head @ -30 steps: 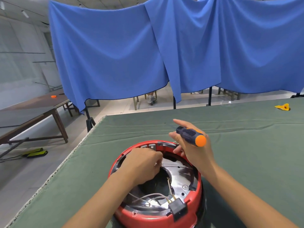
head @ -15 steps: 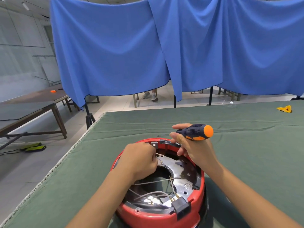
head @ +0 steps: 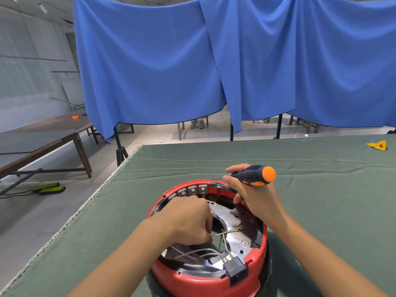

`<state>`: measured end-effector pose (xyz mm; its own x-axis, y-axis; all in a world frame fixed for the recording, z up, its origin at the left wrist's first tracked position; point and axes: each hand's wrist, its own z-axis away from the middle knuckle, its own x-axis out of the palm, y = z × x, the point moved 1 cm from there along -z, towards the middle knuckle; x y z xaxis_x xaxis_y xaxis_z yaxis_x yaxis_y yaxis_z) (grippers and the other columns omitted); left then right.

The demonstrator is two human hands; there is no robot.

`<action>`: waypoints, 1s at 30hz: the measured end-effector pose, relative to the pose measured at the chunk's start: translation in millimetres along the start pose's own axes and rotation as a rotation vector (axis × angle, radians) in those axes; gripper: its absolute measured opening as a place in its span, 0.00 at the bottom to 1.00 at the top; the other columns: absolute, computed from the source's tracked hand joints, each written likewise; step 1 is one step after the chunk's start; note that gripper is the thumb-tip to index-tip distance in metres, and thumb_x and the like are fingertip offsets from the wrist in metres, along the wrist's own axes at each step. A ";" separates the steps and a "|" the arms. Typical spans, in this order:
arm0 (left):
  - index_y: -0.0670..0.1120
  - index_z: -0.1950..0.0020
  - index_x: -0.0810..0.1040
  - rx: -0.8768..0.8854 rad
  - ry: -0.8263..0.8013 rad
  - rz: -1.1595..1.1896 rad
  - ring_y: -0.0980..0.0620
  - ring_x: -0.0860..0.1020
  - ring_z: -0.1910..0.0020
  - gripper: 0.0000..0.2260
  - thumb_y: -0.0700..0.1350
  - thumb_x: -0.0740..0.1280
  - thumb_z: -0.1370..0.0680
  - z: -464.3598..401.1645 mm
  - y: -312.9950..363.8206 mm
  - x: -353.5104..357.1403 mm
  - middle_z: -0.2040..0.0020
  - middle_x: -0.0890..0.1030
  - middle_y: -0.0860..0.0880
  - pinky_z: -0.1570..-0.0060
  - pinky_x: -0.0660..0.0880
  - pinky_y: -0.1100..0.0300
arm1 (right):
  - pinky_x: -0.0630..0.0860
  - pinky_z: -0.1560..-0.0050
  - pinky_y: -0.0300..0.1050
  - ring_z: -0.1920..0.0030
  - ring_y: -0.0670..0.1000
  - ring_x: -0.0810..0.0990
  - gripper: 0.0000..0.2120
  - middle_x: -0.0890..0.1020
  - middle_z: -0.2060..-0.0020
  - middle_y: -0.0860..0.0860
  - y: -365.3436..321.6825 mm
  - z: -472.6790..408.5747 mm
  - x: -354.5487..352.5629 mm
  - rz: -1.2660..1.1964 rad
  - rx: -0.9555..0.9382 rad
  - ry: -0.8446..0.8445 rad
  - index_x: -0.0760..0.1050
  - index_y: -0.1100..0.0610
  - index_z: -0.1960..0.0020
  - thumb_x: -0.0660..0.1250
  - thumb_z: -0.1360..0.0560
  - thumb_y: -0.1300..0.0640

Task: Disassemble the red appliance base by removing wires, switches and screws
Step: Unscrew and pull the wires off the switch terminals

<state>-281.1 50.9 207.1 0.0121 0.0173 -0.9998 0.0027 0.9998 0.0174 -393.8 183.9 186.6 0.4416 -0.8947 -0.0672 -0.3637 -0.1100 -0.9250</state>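
Observation:
The round red appliance base [head: 201, 279] lies upside down on the green cloth table [head: 321, 189], its metal plate [head: 233, 217] and grey wires [head: 199, 251] exposed. A black socket block [head: 235, 270] sits at its near rim, and grey switches [head: 192, 190] line the far rim. My left hand [head: 188, 221] reaches inside, fingers curled and pinching wires with brass terminals near the plate. My right hand [head: 255, 200] rests on the far right rim and grips a screwdriver [head: 255, 175] with a black and orange handle; its blade is hidden.
A yellow scrap [head: 378, 145] lies at the table's far right. The table's left edge [head: 85, 209] drops to the floor. Blue curtains [head: 214, 61] hang behind. A wooden table [head: 42, 138] stands to the left.
My left hand has drawn back toward me inside the base, pulling wires along, and the switches on the far rim now show. My right hand has turned the screwdriver handle more level.

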 end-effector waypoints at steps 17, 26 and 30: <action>0.50 0.54 0.78 -0.052 0.490 -0.231 0.50 0.77 0.55 0.09 0.43 0.59 0.20 -3.0 -21.6 -47.3 0.57 0.76 0.53 0.64 0.71 0.58 | 0.72 0.78 0.39 0.75 0.53 0.81 0.06 0.84 0.59 0.57 -7.7 2.8 -4.4 -0.249 0.046 0.100 0.77 0.55 0.47 0.70 0.24 0.60; 0.50 0.64 0.80 0.051 0.741 -0.173 0.52 0.76 0.68 0.08 0.41 0.78 0.36 -39.7 12.1 -10.2 0.69 0.76 0.54 0.77 0.67 0.61 | 0.78 0.63 0.43 0.65 0.56 0.79 0.11 0.80 0.66 0.60 -22.0 0.6 -5.1 -0.282 0.044 -0.090 0.76 0.64 0.49 0.67 0.28 0.76; 0.49 0.63 0.81 0.037 0.763 -0.151 0.51 0.76 0.67 0.06 0.41 0.77 0.34 -42.3 9.2 -4.1 0.69 0.77 0.53 0.76 0.69 0.60 | 0.73 0.65 0.44 0.68 0.54 0.74 0.13 0.78 0.69 0.60 -18.3 -2.1 -6.7 -0.232 0.027 -0.030 0.76 0.63 0.55 0.67 0.31 0.78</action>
<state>-323.5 60.1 210.9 -0.6824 -0.1088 -0.7228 -0.0172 0.9910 -0.1329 -391.8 191.0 204.8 0.5356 -0.8332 0.1377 -0.2274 -0.2994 -0.9266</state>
